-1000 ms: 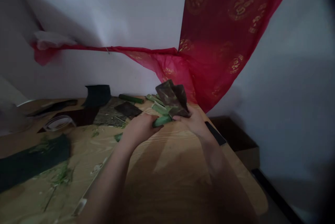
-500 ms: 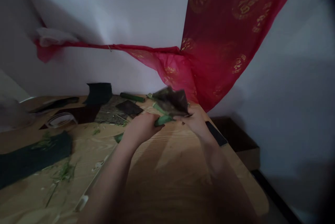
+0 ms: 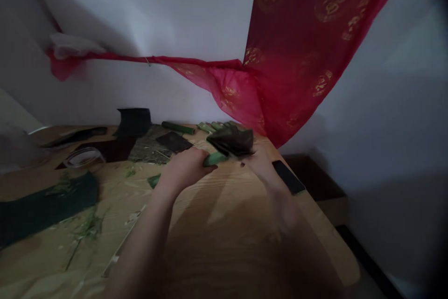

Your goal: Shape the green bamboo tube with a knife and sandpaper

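Observation:
My left hand (image 3: 185,169) grips a short green tube (image 3: 214,159), perhaps cut bamboo or stem, at its near end. A dark mottled folded sheet (image 3: 231,142), leaf or cloth, lies over the tube's far end. My right hand (image 3: 259,164) is blurred and sits under and behind that sheet, pinching it against the tube. Its fingers are mostly hidden by the sheet. Both hands are held just above the wooden table (image 3: 224,224).
Several green pieces (image 3: 215,126) and a green stick (image 3: 178,128) lie at the table's back edge. A black phone (image 3: 288,177) lies near the right edge. Dark sheets (image 3: 45,206), a clear dish (image 3: 83,157) and green scraps lie leftward. A red cloth (image 3: 301,42) hangs above.
The dark sheet has sunk lower and lies flatter over the tube, uncovering the green pieces behind it. Both hands stay in about the same place.

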Demonstrator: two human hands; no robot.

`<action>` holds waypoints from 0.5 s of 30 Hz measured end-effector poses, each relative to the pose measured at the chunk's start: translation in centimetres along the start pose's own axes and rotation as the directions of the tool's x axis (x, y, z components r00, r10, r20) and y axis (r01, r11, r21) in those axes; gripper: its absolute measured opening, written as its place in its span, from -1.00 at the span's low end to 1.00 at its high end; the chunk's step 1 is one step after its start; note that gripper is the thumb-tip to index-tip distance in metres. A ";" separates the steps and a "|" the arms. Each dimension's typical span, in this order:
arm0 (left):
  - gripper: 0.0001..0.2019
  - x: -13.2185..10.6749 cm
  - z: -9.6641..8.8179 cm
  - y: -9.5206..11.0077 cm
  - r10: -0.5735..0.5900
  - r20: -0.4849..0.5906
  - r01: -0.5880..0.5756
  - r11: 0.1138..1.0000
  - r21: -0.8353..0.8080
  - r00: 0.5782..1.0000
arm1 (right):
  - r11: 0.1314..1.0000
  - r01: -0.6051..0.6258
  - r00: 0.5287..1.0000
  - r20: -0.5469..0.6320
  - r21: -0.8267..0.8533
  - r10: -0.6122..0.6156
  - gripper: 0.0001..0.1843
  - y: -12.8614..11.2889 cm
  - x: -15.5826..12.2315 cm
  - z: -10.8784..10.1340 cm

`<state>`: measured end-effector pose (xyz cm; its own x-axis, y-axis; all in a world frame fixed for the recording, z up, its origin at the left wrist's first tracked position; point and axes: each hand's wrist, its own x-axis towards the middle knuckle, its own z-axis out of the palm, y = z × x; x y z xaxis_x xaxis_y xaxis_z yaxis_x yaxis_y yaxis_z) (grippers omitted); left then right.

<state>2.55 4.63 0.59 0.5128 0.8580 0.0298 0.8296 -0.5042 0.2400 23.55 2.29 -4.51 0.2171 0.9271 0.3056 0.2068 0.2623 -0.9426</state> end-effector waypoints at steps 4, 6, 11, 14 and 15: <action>-0.64 -0.1 0.4 0.6 0.033 -0.043 -0.028 0.994 0.105 0.999 | 0.999 0.042 0.963 -0.267 -0.020 -0.046 -0.56 0.1 -0.2 2.0; -0.66 -0.1 0.7 1.1 0.034 -0.053 -0.026 0.990 0.140 0.998 | 0.996 0.084 0.918 -0.388 -0.019 -0.085 -0.58 0.6 -0.1 2.6; -0.66 0.1 0.7 0.5 0.045 -0.036 -0.040 0.991 0.128 0.998 | 1.000 0.031 0.989 -0.146 0.003 -0.030 -0.62 1.5 0.5 0.7; -0.69 0.1 0.4 0.0 0.061 -0.005 -0.060 0.996 0.067 0.998 | 1.000 0.006 1.000 0.030 0.005 -0.006 -0.64 1.4 0.6 -0.2; -0.69 0.1 0.5 0.1 0.060 -0.010 -0.059 0.996 0.061 0.998 | 1.000 0.000 1.000 -0.015 0.010 0.000 -0.63 1.3 0.6 0.0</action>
<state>2.79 4.58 0.18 0.5595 0.8271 0.0535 0.8096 -0.5592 0.1785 23.98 3.17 -5.59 0.2311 0.9230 0.3077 0.1972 0.2652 -0.9438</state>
